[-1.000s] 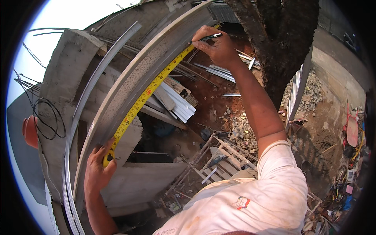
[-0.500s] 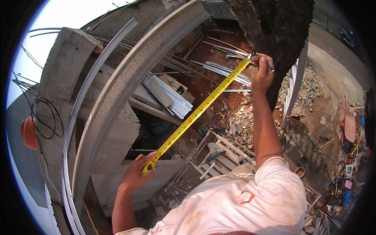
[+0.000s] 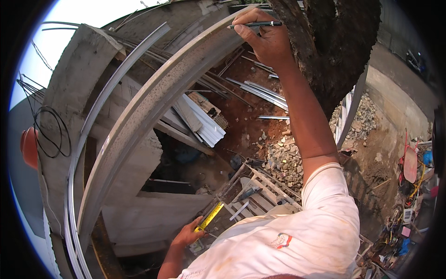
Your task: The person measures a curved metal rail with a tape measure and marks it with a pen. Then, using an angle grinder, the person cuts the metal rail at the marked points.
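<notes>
While I look down from high above a building site, red earth, rubble and stacked pale metal sheets lie far below, with a concrete wall at my left. I see no containers. My right hand is raised, fingers pinched closed around a dark pencil, its tip at the upper edge of the long grey metal channel. My left hand sits low near my white shirt, closed around a yellow tape measure. A dark tree trunk crowds the right; open air drops between the channel and my arm.
</notes>
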A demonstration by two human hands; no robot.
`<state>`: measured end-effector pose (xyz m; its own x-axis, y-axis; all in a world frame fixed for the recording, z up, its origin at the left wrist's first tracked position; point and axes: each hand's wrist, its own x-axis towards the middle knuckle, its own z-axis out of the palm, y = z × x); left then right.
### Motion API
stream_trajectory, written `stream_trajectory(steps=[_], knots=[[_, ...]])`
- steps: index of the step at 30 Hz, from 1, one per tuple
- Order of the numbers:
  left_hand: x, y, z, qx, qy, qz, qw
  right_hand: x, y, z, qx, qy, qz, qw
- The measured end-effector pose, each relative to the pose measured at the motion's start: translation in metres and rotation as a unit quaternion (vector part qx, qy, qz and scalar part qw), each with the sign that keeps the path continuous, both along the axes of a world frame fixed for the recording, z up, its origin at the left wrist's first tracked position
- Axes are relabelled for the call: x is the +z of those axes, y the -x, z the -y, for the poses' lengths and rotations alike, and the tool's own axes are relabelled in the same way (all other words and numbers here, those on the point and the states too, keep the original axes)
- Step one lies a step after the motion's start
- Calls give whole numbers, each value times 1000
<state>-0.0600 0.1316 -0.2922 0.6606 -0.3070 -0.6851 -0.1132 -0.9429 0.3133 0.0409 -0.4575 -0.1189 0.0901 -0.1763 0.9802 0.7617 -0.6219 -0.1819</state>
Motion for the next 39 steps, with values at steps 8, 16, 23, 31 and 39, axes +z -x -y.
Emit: stream_trajectory(steps=[8,16,23,31,39], knots=[[-57,26,-67,86,9,-42,995,8,-32,-1,21,-50,-112,992],[-71,24,-66,119,2,-59,991,10,-34,-2,8,-38,-135,990],[-77,7,-71,115,26,-59,991,13,-26,-8,9,-36,-158,987],[-71,0,-58,115,18,-52,992,12,-26,-4,47,-30,-152,987],[-72,-2,-57,119,3,-55,991,10,-24,-6,13,-41,-170,985]])
